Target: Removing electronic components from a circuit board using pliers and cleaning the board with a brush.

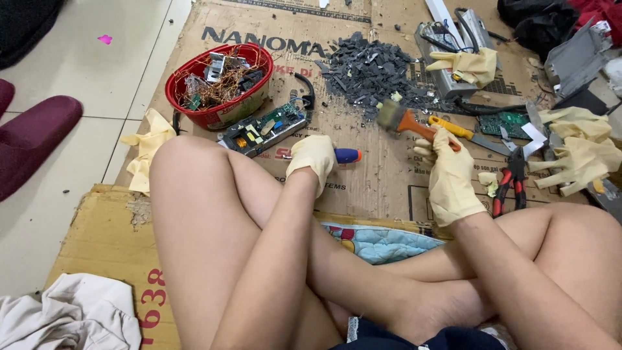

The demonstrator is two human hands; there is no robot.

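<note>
You are gripping a screwdriver point(345, 155) in your gloved left hand point(312, 159), fist closed round the handle, blue butt pointing to 3 o'clock; the tip is hidden. The circuit board point(264, 128) is lying just at 10 o'clock of that hand, within easy reach. Your right hand point(447, 175) is clutching a brush point(408, 122) by its orange handle, bristles angled to 10 o'clock toward the grey chip pile point(369, 68), probably for sweeping. A red basket point(217, 113) of scrap is sitting at 11 o'clock.

My left hand point(312, 160) hides the screwdriver point(346, 155) shaft; the brush point(405, 121) bristles blur; the frame's right edge crops the metal casing point(578, 57).
</note>
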